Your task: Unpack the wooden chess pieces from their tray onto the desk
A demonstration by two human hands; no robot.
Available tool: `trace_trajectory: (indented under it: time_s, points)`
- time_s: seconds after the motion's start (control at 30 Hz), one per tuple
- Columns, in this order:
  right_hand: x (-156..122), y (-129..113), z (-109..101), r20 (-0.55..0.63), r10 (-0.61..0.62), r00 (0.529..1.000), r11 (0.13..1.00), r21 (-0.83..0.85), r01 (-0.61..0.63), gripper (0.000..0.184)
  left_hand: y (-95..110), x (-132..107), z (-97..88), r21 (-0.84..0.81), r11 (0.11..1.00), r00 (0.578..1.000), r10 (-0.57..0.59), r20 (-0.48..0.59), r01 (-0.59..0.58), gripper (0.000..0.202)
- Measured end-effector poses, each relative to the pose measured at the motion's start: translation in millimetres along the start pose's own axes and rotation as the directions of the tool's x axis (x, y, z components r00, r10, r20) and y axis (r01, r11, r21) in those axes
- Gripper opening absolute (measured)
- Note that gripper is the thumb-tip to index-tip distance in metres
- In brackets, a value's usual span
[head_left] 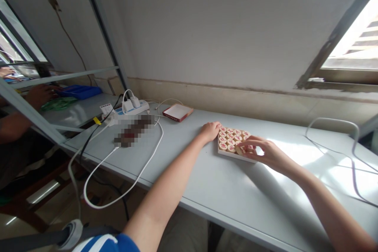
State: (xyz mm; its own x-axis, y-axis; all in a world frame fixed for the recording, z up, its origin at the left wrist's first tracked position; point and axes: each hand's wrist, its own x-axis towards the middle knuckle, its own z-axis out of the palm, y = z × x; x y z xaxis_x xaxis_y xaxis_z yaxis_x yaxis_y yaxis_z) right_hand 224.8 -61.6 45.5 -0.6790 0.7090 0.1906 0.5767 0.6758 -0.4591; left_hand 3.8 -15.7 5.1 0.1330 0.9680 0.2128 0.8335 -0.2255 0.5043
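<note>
A shallow white-sided box point(233, 155) lies on the grey desk in front of me. Rows of round wooden Chinese chess pieces point(230, 136) with red characters fill what I can see of it. My left hand point(210, 130) has its fingers curled at the box's far left corner, gripping the edge. Over the near right part of the box, my right hand point(260, 149) is closed, thumb and fingers pinching a Chinese chess piece point(240, 150) at the front row. That hand hides several pieces on the right side.
A red-edged box lid point(178, 112) lies farther back on the desk point(189, 165). Left of it are a power strip point(141, 107) with chargers, a blurred-out object point(134, 130) and a white cable point(147, 165). Another cable point(354, 141) loops at right. Another person's hand point(43, 95) is beyond the metal frame.
</note>
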Motion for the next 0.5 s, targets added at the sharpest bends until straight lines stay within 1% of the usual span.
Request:
trace_trajectory:
  time_s: [0.13, 0.4, 0.5]
  points:
    - [-0.3, 2.0, -0.7, -0.018, -0.015, 1.000, 1.000, -0.013, 0.015, 0.032, 0.2, 0.1, 0.6, -0.003, 1.000, 1.000, 0.000, -0.012, 0.000, 0.035]
    - [-0.7, -9.2, -0.4, 0.008, 0.032, 0.999, 0.998, 0.045, -0.032, 0.031, -1.8, 1.8, 1.9, -0.018, 0.999, 0.999, 0.034, -0.026, -0.035, 0.033]
    - [-1.8, -13.2, -2.9, -0.024, 0.059, 0.998, 0.997, 0.043, -0.058, 0.031, -0.7, 1.7, 2.0, -0.016, 0.999, 0.998, 0.035, -0.042, -0.036, 0.033]
